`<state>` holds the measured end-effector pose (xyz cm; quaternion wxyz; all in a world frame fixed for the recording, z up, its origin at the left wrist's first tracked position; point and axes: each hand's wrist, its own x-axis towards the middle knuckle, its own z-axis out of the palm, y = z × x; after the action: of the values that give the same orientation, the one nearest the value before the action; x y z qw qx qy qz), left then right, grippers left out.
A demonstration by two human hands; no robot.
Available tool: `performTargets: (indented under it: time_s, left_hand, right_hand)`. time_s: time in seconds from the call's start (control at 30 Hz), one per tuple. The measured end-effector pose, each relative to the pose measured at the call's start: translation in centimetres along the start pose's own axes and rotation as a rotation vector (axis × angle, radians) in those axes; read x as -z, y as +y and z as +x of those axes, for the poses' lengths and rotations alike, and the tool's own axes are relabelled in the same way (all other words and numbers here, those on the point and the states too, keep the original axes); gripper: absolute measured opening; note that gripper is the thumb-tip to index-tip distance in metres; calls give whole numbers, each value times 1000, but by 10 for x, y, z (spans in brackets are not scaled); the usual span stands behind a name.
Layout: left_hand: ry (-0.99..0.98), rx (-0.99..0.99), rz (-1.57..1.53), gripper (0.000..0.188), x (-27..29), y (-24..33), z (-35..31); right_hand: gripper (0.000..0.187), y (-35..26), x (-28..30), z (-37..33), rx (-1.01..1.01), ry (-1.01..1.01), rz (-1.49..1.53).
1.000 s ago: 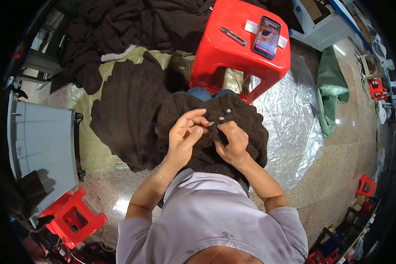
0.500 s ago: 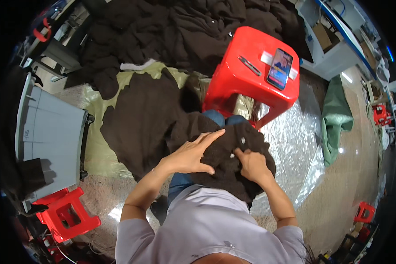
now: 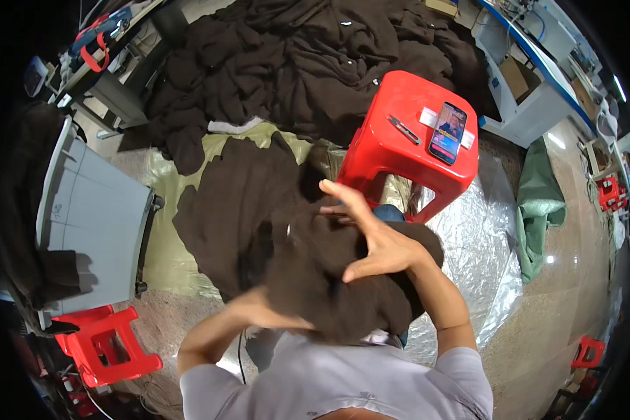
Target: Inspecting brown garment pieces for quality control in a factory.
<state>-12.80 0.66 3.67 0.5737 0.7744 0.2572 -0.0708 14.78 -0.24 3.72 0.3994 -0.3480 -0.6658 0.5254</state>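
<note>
A dark brown cloth piece, which looks like a knitted garment (image 3: 329, 280), is bunched over my lap and blurred by motion. My right hand (image 3: 381, 241) is over its upper right part, fingers spread and thumb apart, with nothing held in them. Low on the left, my left hand (image 3: 266, 308) is at the cloth's edge; its fingers are smeared and partly covered by the fabric, so its grip does not show. More of the brown cloth (image 3: 231, 203) spreads leftward down to the floor sheet.
Ahead stands a red stool (image 3: 406, 91) bearing thread snips (image 3: 404, 130) and a phone (image 3: 448, 133). Behind it lies a large brown cloth heap (image 3: 280, 70). A grey bin (image 3: 98, 217) is at left, above another red stool (image 3: 112, 346). Green cloth (image 3: 539, 203) lies at right.
My right hand has moved left and up across the cloth, its fingers now spread. My left hand has dropped lower toward my body. The cloth on my lap has been lifted and shifted.
</note>
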Motion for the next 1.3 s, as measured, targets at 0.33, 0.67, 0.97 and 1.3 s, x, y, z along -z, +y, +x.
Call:
performTargets:
  time_s: [0.33,0.67,0.97,1.3]
  left_hand:
    - [874,-246,-524,119,16,5,-124]
    - [1297,-214,-325,58,80,-43,-81]
    - [1057,155,-499,31,52,-167,-35]
    - [1011,807,91,92,-26,-353,65]
  right_hand:
    - [87,78,-187,66,-239,-521,393]
    - [51,-7,37,186,439,559,1034]
    - [26,-150,309,101,231,1076,-413]
    - [25,105,20,-122,-587,668,82]
